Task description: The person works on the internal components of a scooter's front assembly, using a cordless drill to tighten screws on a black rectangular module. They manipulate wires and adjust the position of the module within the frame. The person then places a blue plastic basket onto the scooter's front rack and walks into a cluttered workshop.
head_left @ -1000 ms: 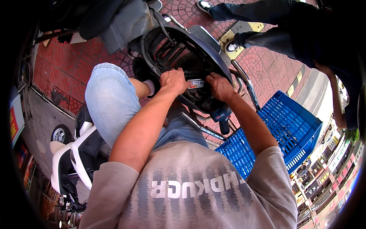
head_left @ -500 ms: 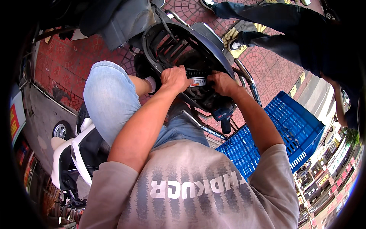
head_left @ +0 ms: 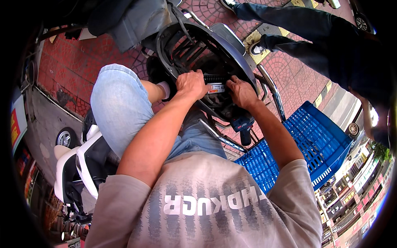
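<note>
Inside the open body of a scooter (head_left: pixel 226 37), a dark box with ribbed fins and a white label (head_left: pixel 216 88) lies between my two hands. My left hand (head_left: pixel 191 86) grips its left end, fingers curled over it and the thumb at the label. The right end is pinched by my right hand (head_left: pixel 243 92), thumb and fingers bent around it. Both palms face down, so the fingertips are partly hidden. Just below my right hand, a dark cordless power tool (head_left: pixel 244 129) rests at the scooter's near end, its grip hanging down.
A blue plastic crate (head_left: pixel 318 140) is on the right, close to my right forearm. Chrome rails (head_left: pixel 273 91) flank the scooter. Another person's legs (head_left: pixel 289 45) stand at the upper right. A white scooter (head_left: pixel 80 165) is at the left, beside my bent knee.
Both hands keep their hold on the finned box, with only a slight shift. The whole view has moved a little, showing more of a parked car at the right.
</note>
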Tool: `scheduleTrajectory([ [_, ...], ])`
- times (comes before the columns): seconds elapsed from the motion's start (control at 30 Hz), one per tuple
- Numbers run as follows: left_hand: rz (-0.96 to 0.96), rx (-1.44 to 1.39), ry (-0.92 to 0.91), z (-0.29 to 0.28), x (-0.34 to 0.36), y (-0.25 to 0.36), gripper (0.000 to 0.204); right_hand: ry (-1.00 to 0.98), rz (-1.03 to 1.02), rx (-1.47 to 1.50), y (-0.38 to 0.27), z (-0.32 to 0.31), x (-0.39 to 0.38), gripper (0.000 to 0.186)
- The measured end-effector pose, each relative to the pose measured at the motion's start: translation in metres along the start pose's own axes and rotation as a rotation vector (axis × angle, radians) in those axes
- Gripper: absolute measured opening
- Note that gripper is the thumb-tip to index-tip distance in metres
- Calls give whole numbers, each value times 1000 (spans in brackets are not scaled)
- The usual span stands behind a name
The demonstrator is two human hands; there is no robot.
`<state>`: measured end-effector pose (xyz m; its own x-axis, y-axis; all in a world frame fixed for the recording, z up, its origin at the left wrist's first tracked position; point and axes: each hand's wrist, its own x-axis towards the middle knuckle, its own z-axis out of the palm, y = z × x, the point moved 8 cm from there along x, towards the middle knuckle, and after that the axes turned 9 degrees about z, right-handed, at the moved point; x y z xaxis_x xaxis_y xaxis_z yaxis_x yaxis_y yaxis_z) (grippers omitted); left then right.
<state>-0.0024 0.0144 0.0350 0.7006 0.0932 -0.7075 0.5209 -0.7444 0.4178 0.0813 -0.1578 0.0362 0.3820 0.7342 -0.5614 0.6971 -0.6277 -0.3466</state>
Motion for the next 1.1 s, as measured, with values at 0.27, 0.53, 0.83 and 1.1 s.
scheduleTrajectory([
  [0.27, 15, -36, -4, 1, 1, -1, 64, 108, 29, 63, 5, 2, -3, 36],
  [0.53, 7, -33, 12, -1, -2, -2, 64, 128, 67, 88, 0, -6, -4, 38],
  [0.83, -20, -10, -12, 2, 0, -6, 65, 253, 165, 124, -2, -13, -12, 44],
  [1.1, -18, -18, -27, 2, -1, -3, 64, 264, 200, 13, 3, -3, -14, 34],
])
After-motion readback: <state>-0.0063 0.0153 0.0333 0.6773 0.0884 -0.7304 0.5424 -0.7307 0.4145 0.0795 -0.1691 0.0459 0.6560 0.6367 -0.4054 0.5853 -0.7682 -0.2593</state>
